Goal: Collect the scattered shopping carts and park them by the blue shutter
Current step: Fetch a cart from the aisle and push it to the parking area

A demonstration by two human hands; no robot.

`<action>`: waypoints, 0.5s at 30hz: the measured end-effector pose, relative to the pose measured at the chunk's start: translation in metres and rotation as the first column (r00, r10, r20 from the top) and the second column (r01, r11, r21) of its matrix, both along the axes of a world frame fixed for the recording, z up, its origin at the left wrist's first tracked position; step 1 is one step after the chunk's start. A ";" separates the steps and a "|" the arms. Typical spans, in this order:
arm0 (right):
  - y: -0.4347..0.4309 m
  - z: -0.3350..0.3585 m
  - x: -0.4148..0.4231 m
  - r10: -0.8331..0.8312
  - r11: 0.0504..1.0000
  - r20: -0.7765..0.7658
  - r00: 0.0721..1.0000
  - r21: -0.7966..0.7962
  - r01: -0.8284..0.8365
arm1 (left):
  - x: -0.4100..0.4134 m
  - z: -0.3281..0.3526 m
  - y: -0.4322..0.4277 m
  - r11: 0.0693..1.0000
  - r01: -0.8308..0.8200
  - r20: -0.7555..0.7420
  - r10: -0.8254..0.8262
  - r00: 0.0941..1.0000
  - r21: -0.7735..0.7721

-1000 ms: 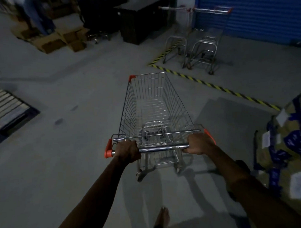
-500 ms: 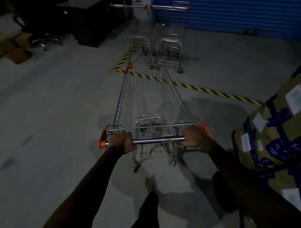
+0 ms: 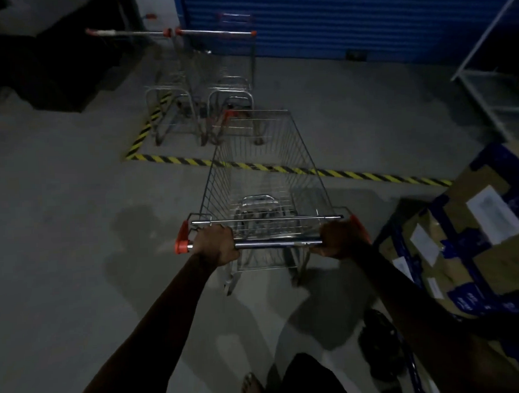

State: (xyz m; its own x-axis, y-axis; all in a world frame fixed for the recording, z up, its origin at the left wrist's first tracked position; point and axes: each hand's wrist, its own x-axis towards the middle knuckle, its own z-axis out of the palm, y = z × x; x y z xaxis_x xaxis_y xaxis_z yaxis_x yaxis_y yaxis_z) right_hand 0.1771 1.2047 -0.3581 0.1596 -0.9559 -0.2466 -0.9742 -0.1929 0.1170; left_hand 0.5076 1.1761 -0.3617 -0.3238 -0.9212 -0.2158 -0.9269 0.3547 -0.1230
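A wire shopping cart (image 3: 266,178) with orange handle ends rolls in front of me, its front end over the yellow-black floor stripe (image 3: 378,176). My left hand (image 3: 215,244) grips the left part of its handle bar. My right hand (image 3: 340,237) grips the right part. Two parked carts (image 3: 201,89) stand side by side beyond the stripe, just ahead of my cart's front end. The blue shutter (image 3: 334,20) runs across the far wall behind them.
Stacked cardboard boxes with blue tape (image 3: 471,242) stand close on the right. A white metal rack (image 3: 495,79) is at the far right. A dark desk (image 3: 71,64) sits at the far left. My bare foot (image 3: 251,387) shows at the bottom.
I have pushed the cart forward. Its front end has crossed the stripe and the parked carts and shutter are closer. The boxes on the right have slid nearer.
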 end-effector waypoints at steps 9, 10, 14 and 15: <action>-0.188 -0.007 -0.076 -0.156 0.988 -0.008 0.988 0.005 0.156 | -0.082 0.001 -0.213 0.998 0.054 0.004 -0.053 0.999 -0.023; -0.209 -0.007 -0.085 -0.164 0.986 -0.002 0.986 -0.023 0.164 | -0.092 0.002 -0.237 0.998 0.060 0.013 -0.060 0.998 -0.030; -0.297 -0.006 -0.121 -0.197 0.980 -0.009 0.980 0.018 0.197 | -0.131 0.007 -0.333 0.996 0.079 0.014 -0.078 0.997 -0.034; -0.320 -0.008 -0.130 -0.204 0.978 0.001 0.979 0.036 0.204 | -0.141 0.008 -0.356 0.996 0.083 0.019 -0.083 0.996 -0.035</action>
